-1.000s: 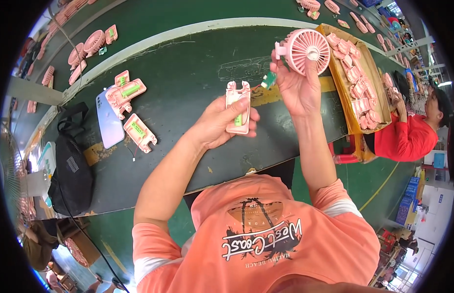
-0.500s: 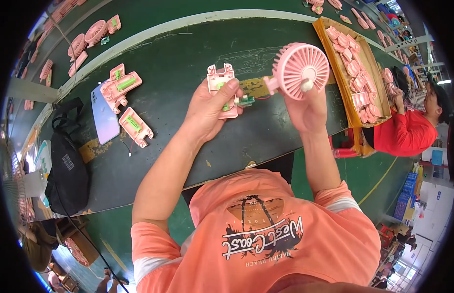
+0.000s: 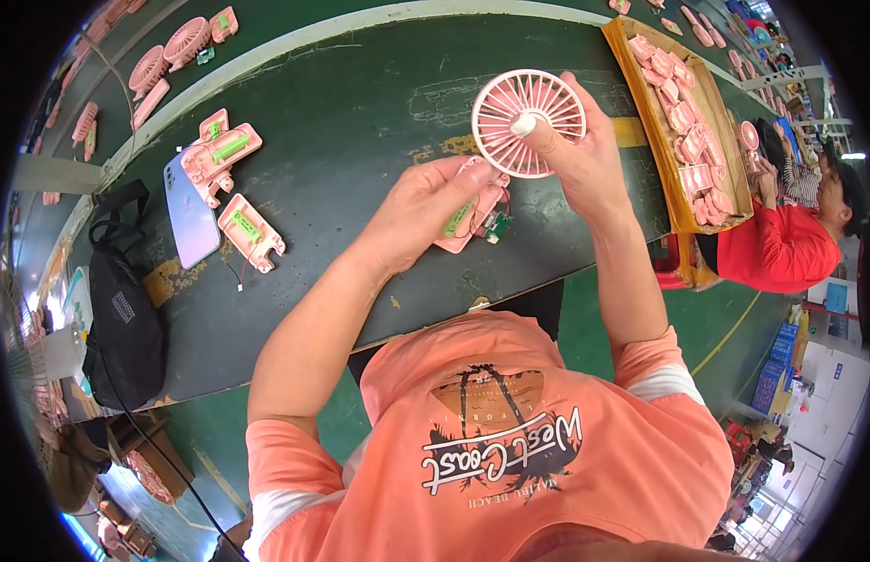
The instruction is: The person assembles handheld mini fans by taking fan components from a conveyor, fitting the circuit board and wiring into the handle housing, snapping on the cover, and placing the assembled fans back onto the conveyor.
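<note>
In my right hand (image 3: 589,155) is the round pink fan head (image 3: 510,94), its ribbed grille facing up; my thumb, wearing a white finger cover, presses at the grille's middle. My left hand (image 3: 421,211) grips a pink handle shell (image 3: 460,242) with a green-labelled battery inside. A small green circuit board (image 3: 497,227) hangs on thin wires at the shell's right side. The fan head's lower edge meets the shell's upper end by my left fingertips; whether they are joined there is hidden.
A long cardboard tray (image 3: 632,122) of pink shell pieces stands on the right. Several battery-fitted shells (image 3: 250,232) lie at left with a bluish phone (image 3: 193,220) and a black bag (image 3: 126,323). A co-worker in red (image 3: 772,245) sits at far right. Fan parts (image 3: 187,42) lie beyond the pale rail.
My right hand has brought the fan head left and turned its grille upward. My left hand has tilted the shell and moved it slightly right, so the two parts now meet.
</note>
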A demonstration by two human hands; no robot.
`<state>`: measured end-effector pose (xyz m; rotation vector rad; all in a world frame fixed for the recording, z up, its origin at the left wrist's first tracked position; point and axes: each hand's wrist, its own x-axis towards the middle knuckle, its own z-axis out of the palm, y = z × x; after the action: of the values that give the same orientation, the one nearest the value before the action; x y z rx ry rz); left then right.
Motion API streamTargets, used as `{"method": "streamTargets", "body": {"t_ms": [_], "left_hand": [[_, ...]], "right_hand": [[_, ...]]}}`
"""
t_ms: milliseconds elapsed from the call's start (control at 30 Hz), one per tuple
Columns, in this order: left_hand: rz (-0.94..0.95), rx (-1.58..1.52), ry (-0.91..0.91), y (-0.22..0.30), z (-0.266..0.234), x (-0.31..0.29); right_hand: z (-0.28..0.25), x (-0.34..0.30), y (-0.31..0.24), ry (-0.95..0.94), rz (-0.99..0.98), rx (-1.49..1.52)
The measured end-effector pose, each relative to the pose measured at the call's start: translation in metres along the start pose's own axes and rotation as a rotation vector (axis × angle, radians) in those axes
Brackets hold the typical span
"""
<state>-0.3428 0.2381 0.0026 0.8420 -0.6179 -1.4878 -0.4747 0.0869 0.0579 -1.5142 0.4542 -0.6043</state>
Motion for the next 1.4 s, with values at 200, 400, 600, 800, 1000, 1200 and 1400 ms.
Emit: {"method": "streamTargets", "body": {"t_ms": [200,400,600,800,1000,1200,1400], "left_hand": [[0.047,0.231,0.180,-0.003,-0.001,-0.002],[-0.027,-0.122,0.124,0.015,-0.011,0.001],[-0.047,-0.049,-0.027,0.014,-0.028,0.005],[-0.062,0.017,-0.016,0.000,-0.016,0.001],[-0.053,-0.053,-0.004,0.001,-0.016,-0.005],[-0.009,-0.134,-0.041,-0.003,-0.023,0.004],[-0.033,-0.067,-0.042,0.006,-0.022,0.007]], "right_hand": [[-0.001,-0.001,0.023,0.103,0.154,-0.045],[-0.008,-0.036,0.018,-0.253,-0.807,-0.838],[0.007,-0.032,0.021,-0.297,-0.872,-0.722],[0.015,-0.025,0.031,-0.186,-0.579,-0.565],[0.020,-0.029,0.021,-0.284,-0.729,-0.679],[0.017,-0.024,0.023,-0.246,-0.669,-0.637],[0.014,-0.018,0.031,-0.226,-0.678,-0.630]]}}
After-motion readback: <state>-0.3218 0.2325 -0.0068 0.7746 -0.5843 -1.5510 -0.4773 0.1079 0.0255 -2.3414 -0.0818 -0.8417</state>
